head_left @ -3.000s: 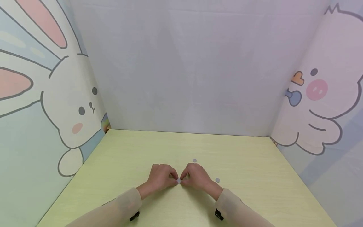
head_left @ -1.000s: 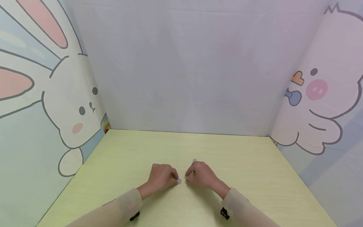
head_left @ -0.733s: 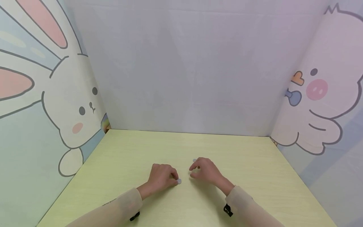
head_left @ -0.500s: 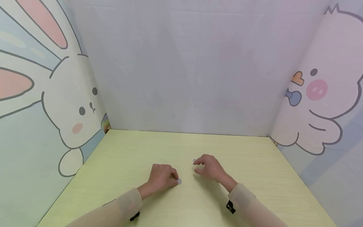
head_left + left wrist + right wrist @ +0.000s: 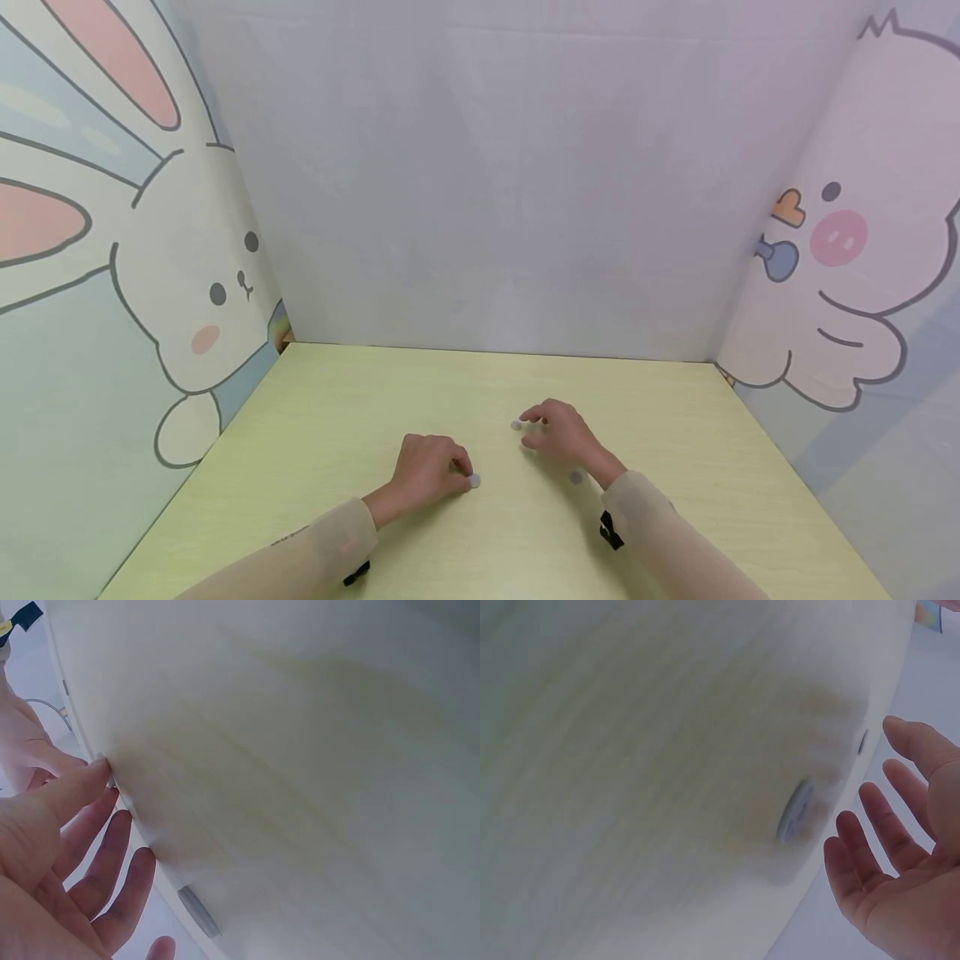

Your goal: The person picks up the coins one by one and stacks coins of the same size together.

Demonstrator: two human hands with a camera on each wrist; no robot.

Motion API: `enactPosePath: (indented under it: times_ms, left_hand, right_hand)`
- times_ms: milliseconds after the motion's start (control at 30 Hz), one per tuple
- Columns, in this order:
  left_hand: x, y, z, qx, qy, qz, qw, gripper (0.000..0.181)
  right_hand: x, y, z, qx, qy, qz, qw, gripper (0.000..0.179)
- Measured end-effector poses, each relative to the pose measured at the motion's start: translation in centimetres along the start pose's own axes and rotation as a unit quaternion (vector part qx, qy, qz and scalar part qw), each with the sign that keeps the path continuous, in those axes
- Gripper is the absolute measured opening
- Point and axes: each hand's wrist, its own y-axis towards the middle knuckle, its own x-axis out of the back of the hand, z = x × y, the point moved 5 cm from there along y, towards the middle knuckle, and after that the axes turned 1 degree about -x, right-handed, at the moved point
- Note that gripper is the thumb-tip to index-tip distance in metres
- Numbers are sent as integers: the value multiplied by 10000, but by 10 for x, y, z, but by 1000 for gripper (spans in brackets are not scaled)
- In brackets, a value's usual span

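Note:
In the head view my left hand (image 5: 427,468) pinches the edge of a small round silver-grey coin (image 5: 476,481) at the table, between thumb and index finger. The left wrist view has the thumb at the coin's rim, the other fingers loosely bent. My right hand (image 5: 561,435) hovers to the right of a second coin (image 5: 516,425), thumb and fingers parted with nothing between them. Beneath the right wrist lies a third coin (image 5: 576,477). Another coin (image 5: 199,911) lies beside the left fingers in the left wrist view; the head view hides it.
A pale yellow wooden table (image 5: 360,383) lies under both hands. Behind it hangs a plain grey-white cloth (image 5: 495,183). Side curtains carry a cartoon rabbit (image 5: 195,275) at left and a cartoon chick (image 5: 840,250) at right. Black straps (image 5: 611,531) hang at the sleeves.
My right hand has left the coin at my left fingertips, moving away and rightward while its fingers spread. The coin under the right wrist shows again. My left hand stays in place.

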Motion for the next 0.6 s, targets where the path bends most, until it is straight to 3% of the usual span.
enactPosePath:
  times_ms: [600]
  left_hand:
    - [2, -1, 1, -48, -6, -29, 10000, 13]
  right_hand:
    - [-8, 20, -10, 173, -92, 155, 9997, 27]
